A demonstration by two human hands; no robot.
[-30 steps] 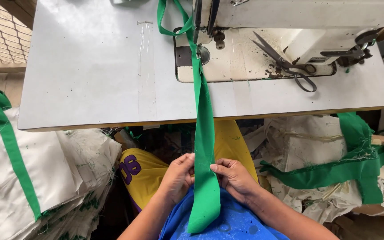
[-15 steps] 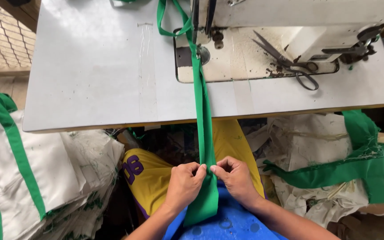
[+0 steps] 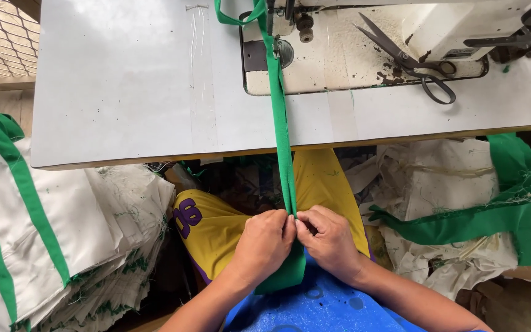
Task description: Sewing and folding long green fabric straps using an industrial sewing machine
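Observation:
A long green fabric strap [image 3: 282, 123] runs from under the sewing machine's needle area [image 3: 281, 24] down over the white table's [image 3: 130, 92] front edge into my lap. My left hand [image 3: 264, 243] and my right hand [image 3: 330, 240] meet fingertip to fingertip and pinch the strap between them, just below the table edge. The strap's lower end hangs past my hands over blue cloth. My lap shows yellow shorts with purple trim [image 3: 210, 224].
Black scissors [image 3: 410, 61] lie on the machine bed at right. A stack of white bags with green straps [image 3: 44, 240] sits at left. More white and green fabric [image 3: 480, 215] is heaped at right. A wire mesh [image 3: 1, 37] fills the far left.
My hands have drawn closer together on the strap, going from holding its edges apart to pinching it at one spot. The view has shifted slightly.

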